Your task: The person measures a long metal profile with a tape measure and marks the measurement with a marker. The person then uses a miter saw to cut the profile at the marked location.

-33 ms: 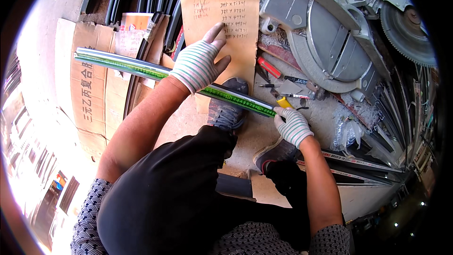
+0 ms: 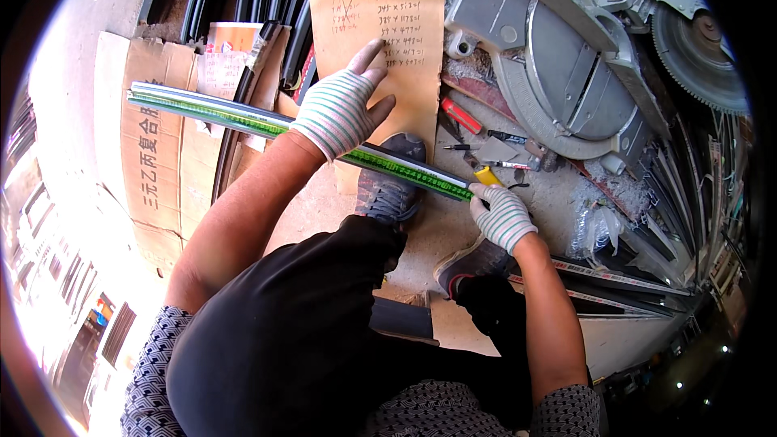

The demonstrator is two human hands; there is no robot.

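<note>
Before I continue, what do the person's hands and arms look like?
Left hand and right hand wear white knit gloves with thin green stripes. Forearms are bare below dark sleeves with a pale geometric pattern.

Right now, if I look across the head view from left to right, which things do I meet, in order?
Brown carton, gloved left hand, gloved right hand, crumpled clear plastic, toothed round saw blade.
</note>
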